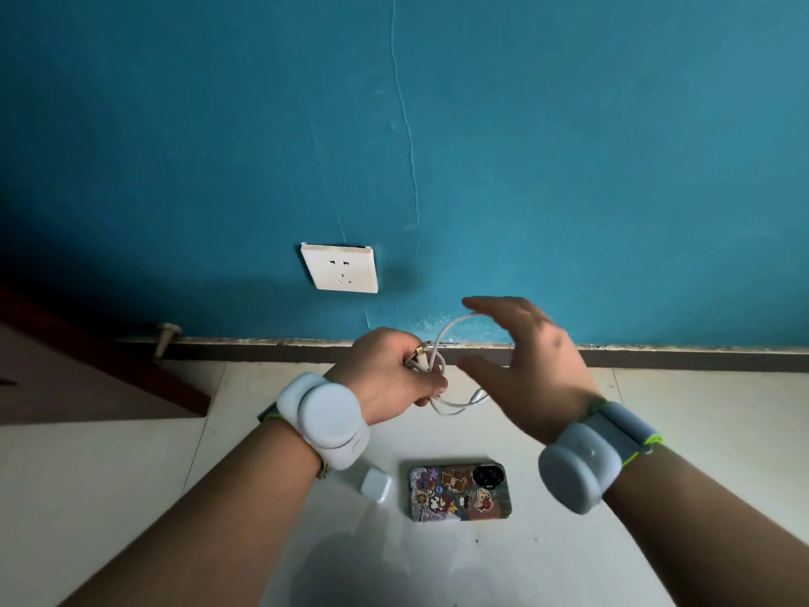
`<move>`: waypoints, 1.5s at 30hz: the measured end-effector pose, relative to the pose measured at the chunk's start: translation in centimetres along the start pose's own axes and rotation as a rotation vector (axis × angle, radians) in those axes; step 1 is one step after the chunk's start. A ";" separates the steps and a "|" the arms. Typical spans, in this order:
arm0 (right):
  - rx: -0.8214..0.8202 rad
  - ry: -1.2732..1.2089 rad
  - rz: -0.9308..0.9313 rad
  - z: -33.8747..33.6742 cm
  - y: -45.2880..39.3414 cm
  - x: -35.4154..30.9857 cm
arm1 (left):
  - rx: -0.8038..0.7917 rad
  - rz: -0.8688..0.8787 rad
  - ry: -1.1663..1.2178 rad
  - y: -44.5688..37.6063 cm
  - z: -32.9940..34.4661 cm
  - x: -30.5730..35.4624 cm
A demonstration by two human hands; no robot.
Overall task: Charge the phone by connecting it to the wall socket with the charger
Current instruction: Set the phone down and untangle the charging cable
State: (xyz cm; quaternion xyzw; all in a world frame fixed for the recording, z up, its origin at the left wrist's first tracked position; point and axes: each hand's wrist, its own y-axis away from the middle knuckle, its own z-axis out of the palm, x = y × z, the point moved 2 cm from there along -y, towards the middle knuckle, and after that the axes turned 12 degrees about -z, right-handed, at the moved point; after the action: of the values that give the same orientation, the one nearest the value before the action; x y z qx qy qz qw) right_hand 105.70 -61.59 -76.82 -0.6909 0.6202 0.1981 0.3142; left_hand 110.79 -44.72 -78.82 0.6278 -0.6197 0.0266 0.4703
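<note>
Phone (460,492) face-down on floor tile (613,541), white charger plug (375,484) just left of it, both untouched.
Left hand (387,373) curled round a bunched white cable (437,365), loops sticking out to the right; right hand (532,363) fingers spread, gripping nothing, beside the top loop, blurred. Wall socket (340,268) on blue wall (569,146) above, nothing plugged in.

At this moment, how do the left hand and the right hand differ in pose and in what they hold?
The left hand grips the bundled white cable, fingers curled round it; the right hand holds nothing, fingers spread beside the cable's loop. The left is sharp; the right is motion-blurred. Both wear a grey wrist device and hover above the floor.
</note>
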 end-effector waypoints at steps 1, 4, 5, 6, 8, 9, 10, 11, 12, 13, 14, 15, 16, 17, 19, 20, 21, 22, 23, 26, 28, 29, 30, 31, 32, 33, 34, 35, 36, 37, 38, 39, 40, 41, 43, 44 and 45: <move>-0.032 0.021 -0.035 0.3 0.1 -0.2 | 0.001 -0.001 -0.032 0.1 0.1 0.1; -0.116 0.029 -0.006 0.9 0.2 -0.6 | 0.007 -0.003 -0.112 0.6 0.3 0.2; -0.132 0.014 0.013 1.1 0.2 -0.5 | 0.003 -0.003 -0.118 0.6 0.3 0.3; -0.146 -0.018 0.037 1.3 0.2 -0.4 | 0.000 -0.003 -0.118 0.7 0.4 0.3; -0.156 -0.126 0.111 1.5 0.0 -0.1 | 0.008 -0.005 -0.116 0.6 0.6 0.5; -0.162 -0.173 0.154 1.5 -0.1 0.1 | 0.011 -0.008 -0.109 0.6 0.7 0.5; -0.169 -0.194 0.195 1.5 -0.2 0.2 | 0.010 -0.010 -0.095 0.5 0.7 0.5; -0.170 -0.200 0.235 1.4 -0.4 0.4 | 0.006 -0.011 -0.080 0.5 0.8 0.4; -0.164 -0.203 0.274 1.3 -0.5 0.7 | 0.004 -0.013 -0.073 0.4 0.8 0.3; -0.147 -0.221 0.322 1.0 -0.6 1.1 | 0.004 -0.017 -0.075 0.3 0.8 0.2; -0.110 -0.262 0.377 0.8 -0.8 1.5 | 0.007 -0.026 -0.079 0.2 0.7 -0.1; -0.050 -0.333 0.439 0.4 -0.9 1.9 | 0.010 -0.039 -0.081 0.1 0.6 -0.3; 0.025 -0.423 0.499 0.1 -1.1 2.2 | 0.016 -0.052 -0.082 0.0 0.4 -0.5; 0.099 -0.521 0.555 -0.2 -1.2 2.4 | 0.023 -0.061 -0.081 -0.1 0.3 -0.7; 0.200 -0.676 0.653 -0.6 -1.3 2.6 | 0.028 -0.070 -0.059 -0.2 0.2 -0.9; 0.226 -0.707 0.685 -0.8 -1.3 2.6 | 0.026 -0.075 -0.043 -0.2 0.2 -0.9; 0.225 -0.693 0.697 -0.8 -1.3 2.7 | 0.024 -0.084 -0.031 -0.3 0.2 -0.8; 0.198 -0.623 0.683 -0.8 -1.3 2.8 | 0.022 -0.094 -0.023 -0.3 0.2 -0.8; 0.157 -0.505 0.647 -0.7 -1.3 2.8 | 0.021 -0.103 -0.016 -0.2 0.3 -0.7; -0.010 -0.133 0.458 -0.4 -0.8 1.9 | 0.004 -0.110 -0.022 0.0 0.5 -0.4; -0.107 0.060 0.259 -0.1 -0.3 0.9 | -0.025 -0.107 -0.054 0.2 0.8 -0.3; -0.140 0.093 0.163 0.1 -0.2 0.4 | -0.036 -0.103 -0.070 0.3 0.9 -0.2; -0.176 0.071 0.105 0.4 0.0 0.1 | -0.040 -0.097 -0.080 0.4 1.0 -0.1; -0.211 0.024 0.082 0.7 0.0 -0.1 | -0.044 -0.091 -0.081 0.4 1.0 0.1; -0.250 -0.019 0.087 1.0 0.1 -0.2 | -0.051 -0.086 -0.075 0.5 1.0 0.3; -0.270 -0.054 0.098 1.2 0.1 -0.3 | -0.060 -0.081 -0.069 0.5 1.0 0.5; -0.279 -0.072 0.111 1.3 0.0 -0.3 | -0.066 -0.078 -0.065 0.5 0.9 0.6; -0.273 -0.085 0.119 1.4 0.0 -0.3 | -0.068 -0.073 -0.068 0.5 0.8 0.6; -0.261 -0.098 0.133 1.4 -0.2 -0.2 | -0.067 -0.067 -0.075 0.4 0.6 0.6; -0.251 -0.120 0.159 1.3 -0.2 -0.2 | -0.065 -0.061 -0.080 0.4 0.4 0.6; -0.247 -0.141 0.194 1.3 -0.3 -0.1 | -0.062 -0.054 -0.087 0.4 0.2 0.6; -0.246 -0.162 0.237 1.3 -0.4 0.0 | -0.060 -0.048 -0.090 0.3 -0.1 0.5; -0.247 -0.184 0.279 1.4 -0.5 0.1 | -0.059 -0.045 -0.086 0.2 -0.3 0.4; -0.248 -0.208 0.319 1.4 -0.7 0.1 | -0.060 -0.047 -0.080 0.0 -0.7 0.3; -0.238 -0.266 0.395 1.3 -0.9 0.2 | -0.063 -0.056 -0.060 -0.3 -1.1 0.2; -0.231 -0.290 0.423 1.3 -1.1 0.2 | -0.060 -0.061 -0.033 -0.5 -1.4 0.2; -0.220 -0.313 0.448 1.4 -1.2 0.2 | -0.057 -0.067 0.004 -0.6 -1.6 0.2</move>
State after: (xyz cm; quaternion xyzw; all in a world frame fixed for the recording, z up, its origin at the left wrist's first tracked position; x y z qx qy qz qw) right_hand 107.11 -60.77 -77.69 -0.5278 0.6760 0.4329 0.2776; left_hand 112.20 -43.98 -78.18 0.6344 -0.5980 -0.0057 0.4898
